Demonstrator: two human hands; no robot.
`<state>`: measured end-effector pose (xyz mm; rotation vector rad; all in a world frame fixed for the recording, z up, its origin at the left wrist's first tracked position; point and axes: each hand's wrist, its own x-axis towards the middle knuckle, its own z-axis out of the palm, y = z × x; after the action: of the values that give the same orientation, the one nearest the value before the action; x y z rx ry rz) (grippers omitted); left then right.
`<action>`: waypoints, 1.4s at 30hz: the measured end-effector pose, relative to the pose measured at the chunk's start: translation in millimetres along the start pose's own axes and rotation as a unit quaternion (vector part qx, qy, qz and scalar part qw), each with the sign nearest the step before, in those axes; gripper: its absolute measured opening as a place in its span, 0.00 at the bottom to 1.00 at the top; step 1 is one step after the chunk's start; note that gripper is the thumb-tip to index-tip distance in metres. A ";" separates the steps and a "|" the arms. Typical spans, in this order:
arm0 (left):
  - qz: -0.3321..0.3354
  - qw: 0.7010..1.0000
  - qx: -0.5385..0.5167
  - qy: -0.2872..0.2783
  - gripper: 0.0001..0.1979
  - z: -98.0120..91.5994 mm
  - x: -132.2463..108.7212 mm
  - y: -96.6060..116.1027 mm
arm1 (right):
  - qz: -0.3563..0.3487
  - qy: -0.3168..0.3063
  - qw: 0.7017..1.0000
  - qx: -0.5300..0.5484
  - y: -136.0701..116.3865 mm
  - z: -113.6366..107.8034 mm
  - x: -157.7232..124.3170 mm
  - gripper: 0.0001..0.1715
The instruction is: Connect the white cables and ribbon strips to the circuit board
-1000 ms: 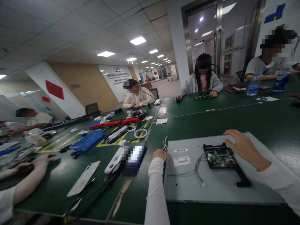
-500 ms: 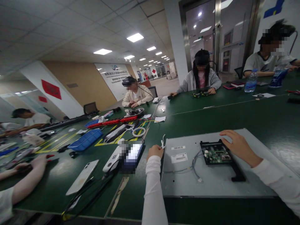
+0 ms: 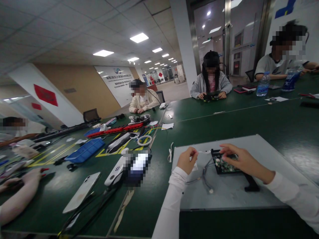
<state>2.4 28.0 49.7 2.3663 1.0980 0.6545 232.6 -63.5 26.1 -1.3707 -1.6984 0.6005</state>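
Note:
My left hand is closed in a pinch above the left part of a grey metal panel. A thin white strip sticks out of its fingertips toward the right; its exact kind is too small to tell. My right hand hovers over a green circuit board set in a black bracket, fingers apart, hiding part of the board. Grey cables with a white connector lie on the panel beside the board. Another white strip rests at the panel's left edge.
Left of the panel lie a lit phone, a white device with black cables, and a white phone. Farther off are a blue tray and a white ring. Several people sit around the green table.
My left hand has moved right from the panel's edge to above it, now with a white strip in its fingers. My right hand has shifted left over the circuit board.

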 end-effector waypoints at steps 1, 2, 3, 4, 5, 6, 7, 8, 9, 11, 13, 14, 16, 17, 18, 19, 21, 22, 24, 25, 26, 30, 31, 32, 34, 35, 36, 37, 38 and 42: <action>0.017 1.000 0.000 -0.011 0.07 5.3 -0.6 4.2 | -0.010 -0.017 1.000 -0.003 -4.1 3.8 -1.6 0.27; 0.032 0.999 -0.002 -0.022 0.07 9.7 -1.2 7.5 | -0.020 -0.029 0.999 -0.008 -7.5 7.6 -3.3 0.27; 0.045 0.998 -0.008 -0.032 0.07 13.1 -1.7 9.9 | -0.029 -0.035 0.999 -0.015 -10.1 11.5 -4.9 0.25; 0.056 0.997 -0.017 -0.043 0.07 15.5 -2.0 11.4 | -0.037 -0.037 0.998 -0.025 -11.9 15.1 -6.5 0.22; 0.064 0.996 -0.029 -0.052 0.07 17.1 -2.1 12.1 | -0.044 -0.035 0.998 -0.038 -13.0 18.5 -8.1 0.19; 0.070 0.995 -0.042 -0.059 0.06 17.9 -1.9 12.2 | -0.053 -0.031 0.997 -0.053 -13.4 21.4 -9.4 0.16; 0.073 0.994 -0.054 -0.063 0.06 18.0 -1.7 11.8 | -0.063 -0.026 0.995 -0.070 -13.3 24.0 -10.7 0.13; 0.071 0.993 -0.064 -0.063 0.06 17.5 -1.4 11.0 | -0.074 -0.021 0.993 -0.088 -13.1 26.1 -11.7 0.11; 0.067 0.993 -0.073 -0.061 0.06 16.7 -1.1 9.9 | -0.085 -0.016 0.991 -0.105 -12.9 27.9 -12.6 0.11; 0.054 0.992 -0.100 -0.059 0.06 14.3 -0.8 7.5 | -0.106 -0.004 0.985 -0.139 -13.6 30.6 -13.8 0.11; 0.038 0.987 -0.146 -0.062 0.07 11.8 -1.0 5.4 | -0.119 0.004 0.978 -0.173 -16.2 32.7 -14.6 0.13; 0.029 0.982 -0.174 -0.066 0.08 10.6 -1.2 4.6 | -0.124 0.008 0.974 -0.188 -17.9 33.7 -15.0 0.15; 0.014 0.970 -0.229 -0.077 0.10 8.5 -1.9 3.9 | -0.133 0.010 0.970 -0.206 -21.1 35.5 -15.5 0.17; 0.007 0.964 -0.254 -0.083 0.11 7.6 -2.2 3.9 | -0.134 0.011 0.969 -0.207 -22.2 36.2 -15.8 0.17; 0.001 0.956 -0.277 -0.092 0.12 6.9 -2.5 4.1 | -0.134 0.013 0.970 -0.203 -22.8 36.9 -16.0 0.16; -0.005 0.949 -0.299 -0.100 0.13 6.4 -2.8 4.3 | -0.132 0.016 0.971 -0.197 -22.9 37.4 -16.3 0.15; -0.016 0.935 -0.337 -0.113 0.14 5.9 -3.0 4.6 | -0.127 0.022 0.974 -0.185 -22.4 37.8 -16.7 0.12; -0.019 0.929 -0.352 -0.116 0.15 5.8 -3.0 4.6 | -0.128 0.024 0.975 -0.180 -22.3 37.8 -16.9 0.10; -0.026 0.921 -0.368 -0.120 0.15 6.1 -2.7 3.8 | -0.139 0.024 0.975 -0.175 -22.9 37.6 -17.0 0.09; -0.032 0.922 -0.367 -0.122 0.14 6.3 -2.5 3.1 | -0.148 0.021 0.973 -0.175 -23.8 37.7 -17.1 0.09; -0.038 0.926 -0.355 -0.124 0.13 6.6 -2.3 2.2 | -0.158 0.017 0.971 -0.178 -24.9 38.0 -17.0 0.09; -0.052 0.972 -0.197 -0.121 0.07 9.1 -2.1 -3.0 | -0.201 -0.001 0.955 -0.217 -28.8 43.1 -17.2 0.11; -0.049 0.981 -0.143 -0.119 0.05 10.2 -2.0 -4.6 | -0.211 -0.004 0.950 -0.231 -28.8 44.9 -17.4 0.11; -0.045 0.987 -0.093 -0.121 0.05 11.5 -1.9 -6.4 | -0.220 -0.007 0.944 -0.244 -28.5 46.7 -17.6 0.12; -0.039 0.990 -0.021 -0.132 0.06 14.1 -1.5 -10.2 | -0.232 -0.018 0.936 -0.266 -27.2 49.6 -18.0 0.12; -0.036 0.990 0.000 -0.140 0.07 15.4 -1.2 -12.2 | -0.234 -0.023 0.933 -0.273 -26.5 50.6 -18.2 0.12; -0.033 0.989 0.015 -0.145 0.07 16.6 -0.9 -14.2 | -0.234 -0.026 0.931 -0.279 -25.9 51.3 -18.3 0.11; -0.030 0.988 0.027 -0.148 0.07 17.6 -0.7 -16.2 | -0.233 -0.030 0.930 -0.283 -25.5 51.8 -18.3 0.11; -0.027 0.988 0.036 -0.148 0.08 18.5 -0.5 -18.1 | -0.232 -0.033 0.929 -0.286 -25.3 52.2 -18.3 0.11; -0.017 0.988 0.069 -0.141 0.07 21.0 0.0 -23.0 | -0.227 -0.051 0.927 -0.294 -25.0 53.7 -17.6 0.11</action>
<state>1.4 37.3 20.0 2.4557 1.0826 0.2283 174.7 -79.8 12.3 -1.2680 -2.3008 -0.1242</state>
